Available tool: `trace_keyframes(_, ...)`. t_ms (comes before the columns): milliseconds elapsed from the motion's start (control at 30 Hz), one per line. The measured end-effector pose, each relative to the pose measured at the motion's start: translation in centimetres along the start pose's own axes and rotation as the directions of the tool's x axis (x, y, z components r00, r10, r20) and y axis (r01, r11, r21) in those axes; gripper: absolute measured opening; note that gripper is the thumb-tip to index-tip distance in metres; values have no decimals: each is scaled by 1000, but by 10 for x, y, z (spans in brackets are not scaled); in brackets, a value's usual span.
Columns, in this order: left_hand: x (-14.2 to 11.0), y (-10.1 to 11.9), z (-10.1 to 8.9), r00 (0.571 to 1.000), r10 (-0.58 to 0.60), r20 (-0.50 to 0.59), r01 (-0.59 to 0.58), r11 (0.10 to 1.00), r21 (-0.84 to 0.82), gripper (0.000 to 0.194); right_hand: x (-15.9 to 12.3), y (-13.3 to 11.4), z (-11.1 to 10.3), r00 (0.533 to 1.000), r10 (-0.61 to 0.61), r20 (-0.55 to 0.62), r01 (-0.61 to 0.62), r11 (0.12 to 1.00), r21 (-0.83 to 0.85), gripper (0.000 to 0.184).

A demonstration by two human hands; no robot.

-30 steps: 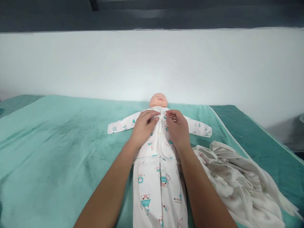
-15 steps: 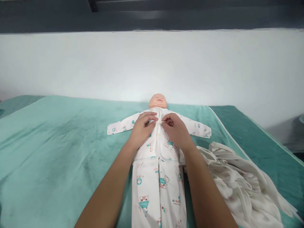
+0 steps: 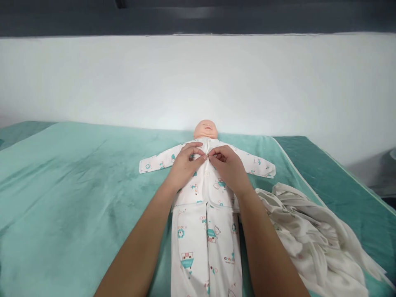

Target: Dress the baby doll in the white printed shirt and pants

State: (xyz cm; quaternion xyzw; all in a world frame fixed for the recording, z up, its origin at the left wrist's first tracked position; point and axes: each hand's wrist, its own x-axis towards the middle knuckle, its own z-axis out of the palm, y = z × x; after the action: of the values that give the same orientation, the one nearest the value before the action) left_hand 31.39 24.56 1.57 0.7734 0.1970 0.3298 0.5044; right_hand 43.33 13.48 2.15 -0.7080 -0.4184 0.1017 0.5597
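A baby doll (image 3: 206,130) lies on its back, its head toward the wall. It wears a white printed baby jacket (image 3: 188,196) with both sleeves spread sideways, and white printed pants (image 3: 190,243) below. My left hand (image 3: 187,165) pinches the jacket's front edge at the chest between thumb and index finger. Opposite it, my right hand (image 3: 227,167) pinches the other front edge, the fingertips of both hands almost meeting. Whatever fastener sits between the fingertips is mostly hidden. A small pale button (image 3: 207,173) shows on the front just below my hands.
A crumpled white cloth garment (image 3: 312,243) lies to the right of the doll, beside my right forearm. Light green bedding (image 3: 77,198) covers the surface, with a darker green strip (image 3: 334,177) at the right. A white wall (image 3: 154,82) rises behind the doll's head.
My fingertips have drawn closer together at the jacket front, the left thumb now meeting the index finger. The whole view has shifted slightly; doll and cloth lie as before.
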Motion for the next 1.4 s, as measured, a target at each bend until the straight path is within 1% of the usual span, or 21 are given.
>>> trace_keyframes(167,1,-3,-1,1000,4,-2,-4,1000,-25,8,-1,0,0,1000,1,-17,-1,1000,23,7)
trace_keyframes(300,1,-4,-2,999,20,27,-19,1000,-12,15,-1,3,1,1000,-12,-18,13,999,48,5)
trace_keyframes(433,1,-6,-3,998,45,51,-45,999,0,17,-1,4,2,999,-9,-35,10,1000,20,7)
trace_keyframes(467,1,-6,-2,998,48,46,-48,999,2,16,-2,3,2,999,-3,-46,4,1000,14,8)
trace_keyframes(533,0,-6,-1,999,47,21,-47,999,-2,16,-2,3,3,998,-14,-53,15,1000,10,19)
trace_keyframes(633,0,-4,0,999,44,5,-44,999,5,13,-1,5,5,992,-122,10,123,992,-12,37)
trace_keyframes(700,0,-2,0,999,47,18,-48,999,19,12,-1,7,6,982,-178,56,180,983,-42,42)
trace_keyframes(800,0,-1,-1,999,35,28,-35,999,25,14,0,6,8,987,-155,44,159,983,-97,36)
trace_keyframes(933,0,-1,-1,998,41,45,-43,998,48,18,-1,3,9,994,-100,-37,94,986,-140,16)
trace_keyframes(1000,0,-1,-1,997,51,49,-54,997,59,19,-2,4,9,994,-95,-59,87,988,-125,10)
trace_keyframes(1133,-1,1,-1,998,50,46,-53,995,79,18,-1,8,9,994,-74,-75,72,997,-24,8)
trace_keyframes(1200,0,1,-1,997,63,46,-67,992,105,18,-2,9,9,992,-87,-86,89,996,23,8)
trace_keyframes(1300,0,1,0,991,119,61,-129,970,205,19,-2,8,10,984,-141,-106,146,989,34,8)
trace_keyframes(1400,1,0,0,984,158,86,-177,936,303,20,-3,6,10,981,-171,-93,174,985,15,8)
